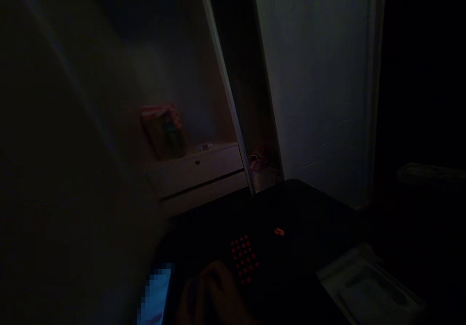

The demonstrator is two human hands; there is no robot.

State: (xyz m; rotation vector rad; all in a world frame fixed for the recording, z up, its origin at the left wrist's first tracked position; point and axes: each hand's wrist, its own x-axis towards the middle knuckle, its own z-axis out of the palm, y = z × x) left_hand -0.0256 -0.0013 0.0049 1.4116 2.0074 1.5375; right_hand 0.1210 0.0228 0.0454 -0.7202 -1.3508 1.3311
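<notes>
The room is very dark. One hand, which I take to be my right hand (214, 293), shows dimly at the bottom centre. Its fingers look bent, but the dark hides whether they hold anything. It lies just in front of a black device (291, 208) with a cluster of small red-lit buttons (243, 259) and one orange light (279, 232). My left hand is out of sight.
A pale blurred patch (156, 296) glows at the hand's left. A white tray-like box (367, 286) lies at the lower right. Behind stands a low drawer unit (200, 172) with a colourful packet (163, 131) on it, beside a white wall panel (320, 82).
</notes>
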